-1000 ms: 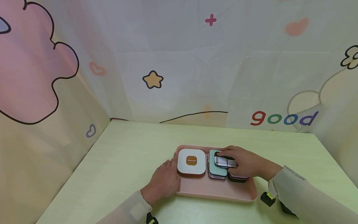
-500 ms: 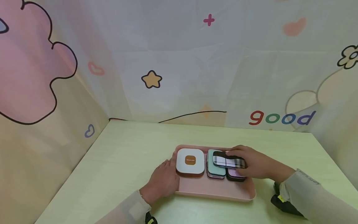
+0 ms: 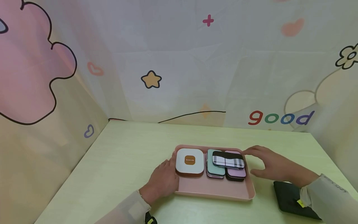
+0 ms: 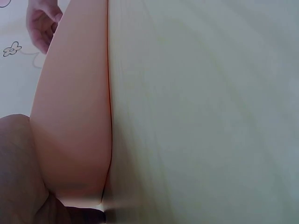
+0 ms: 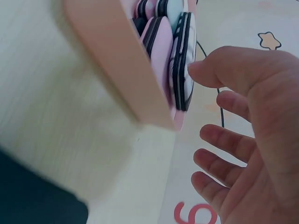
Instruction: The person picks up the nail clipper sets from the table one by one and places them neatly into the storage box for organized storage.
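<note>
A pink tray (image 3: 212, 189) holds a white square box (image 3: 190, 169) with an orange "MANICURE" label, and small zip cases. A plaid zip case (image 3: 227, 161) lies crosswise on top of a mint case (image 3: 216, 170) and a lilac case (image 3: 236, 173). My left hand (image 3: 163, 179) holds the tray's left end; in the left wrist view its thumb side (image 4: 16, 158) lies over the rim, with fingers around the end. My right hand (image 3: 272, 163) is spread beside the tray's right end, nothing in it. In the right wrist view, the thumb overlaps the plaid case (image 5: 181, 60).
Flat on the pale green table (image 3: 134, 146), a black case (image 3: 291, 199) lies partly under my right forearm and sleeve. A printed cloth backdrop (image 3: 179, 62) stands behind and at both sides of the table.
My right hand has laid the plaid case across the mint and lilac cases, let go and drawn back to the right. More of the black case shows. The left hand stays put.
</note>
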### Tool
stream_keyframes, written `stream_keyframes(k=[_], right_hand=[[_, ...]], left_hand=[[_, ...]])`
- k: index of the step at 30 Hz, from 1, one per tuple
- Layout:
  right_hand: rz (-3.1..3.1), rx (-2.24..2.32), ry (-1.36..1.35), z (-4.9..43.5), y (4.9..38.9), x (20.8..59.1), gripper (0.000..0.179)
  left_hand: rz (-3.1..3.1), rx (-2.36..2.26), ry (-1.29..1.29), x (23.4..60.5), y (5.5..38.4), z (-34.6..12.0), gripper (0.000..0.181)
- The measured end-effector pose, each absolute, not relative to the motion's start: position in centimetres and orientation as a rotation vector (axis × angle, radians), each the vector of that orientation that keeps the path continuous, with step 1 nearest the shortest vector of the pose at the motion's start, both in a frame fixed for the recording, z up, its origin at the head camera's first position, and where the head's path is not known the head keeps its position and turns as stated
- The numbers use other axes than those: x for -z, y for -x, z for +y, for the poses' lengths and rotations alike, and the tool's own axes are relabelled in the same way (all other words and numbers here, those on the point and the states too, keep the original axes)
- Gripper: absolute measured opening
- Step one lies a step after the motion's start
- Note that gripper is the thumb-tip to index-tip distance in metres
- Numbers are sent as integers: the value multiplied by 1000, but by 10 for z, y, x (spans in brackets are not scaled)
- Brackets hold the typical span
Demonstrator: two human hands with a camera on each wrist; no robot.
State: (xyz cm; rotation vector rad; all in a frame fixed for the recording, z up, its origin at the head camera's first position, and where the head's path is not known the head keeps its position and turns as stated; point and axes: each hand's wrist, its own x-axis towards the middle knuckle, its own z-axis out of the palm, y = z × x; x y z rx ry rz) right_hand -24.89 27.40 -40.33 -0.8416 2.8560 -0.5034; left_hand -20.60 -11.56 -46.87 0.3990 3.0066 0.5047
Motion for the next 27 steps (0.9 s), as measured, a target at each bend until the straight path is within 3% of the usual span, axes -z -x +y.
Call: stream_keyframes(k=[14,27], right_hand=[[2882,355,794,323,220,417,71],[2754,265,552,373,199,437,96]], left_hand=[[2997,-517,-384,471,207,-115,70],[2992,-505,-374,469,207,-115,69]])
